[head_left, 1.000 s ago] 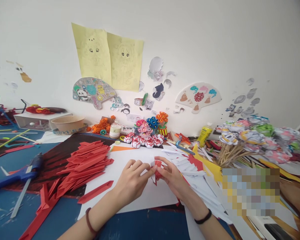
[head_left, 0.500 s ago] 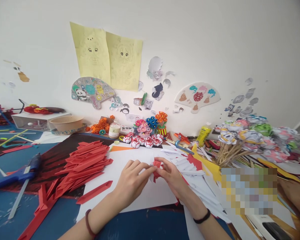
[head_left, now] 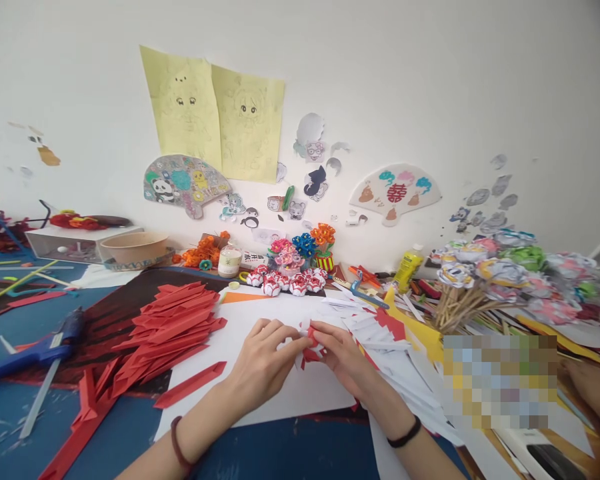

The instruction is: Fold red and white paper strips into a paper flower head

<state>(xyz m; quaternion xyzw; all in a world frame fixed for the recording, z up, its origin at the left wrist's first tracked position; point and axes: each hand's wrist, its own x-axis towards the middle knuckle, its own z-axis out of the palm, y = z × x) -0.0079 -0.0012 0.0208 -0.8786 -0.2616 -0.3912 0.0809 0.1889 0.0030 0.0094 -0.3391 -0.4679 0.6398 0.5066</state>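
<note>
working over the blue desk (head_left: 260, 447), we kept both hands narrow and close together. our left hand (head_left: 270, 353) pinched with thumb and forefinger at the left side of a red-and-white folded paper piece (head_left: 313, 337); our right hand (head_left: 340, 347) curved its fingers around the other side. the piece sat between our fingertips, above a white sheet (head_left: 300, 393). we judged the step in hand to be joining or tucking folded paper, though our fingers hid the exact join. the next move seemed to call for a steady hold from the right and a light, precise push from the left. a blue glue gun (head_left: 63, 341) lay well to our left; red strips (head_left: 173, 330) were heaped nearer, white strips (head_left: 380, 347) on our right. farther back stood red-and-white paper flowers (head_left: 271, 285), and beyond them yellow drawings (head_left: 180, 127) hung on the wall (head_left: 430, 80).
</note>
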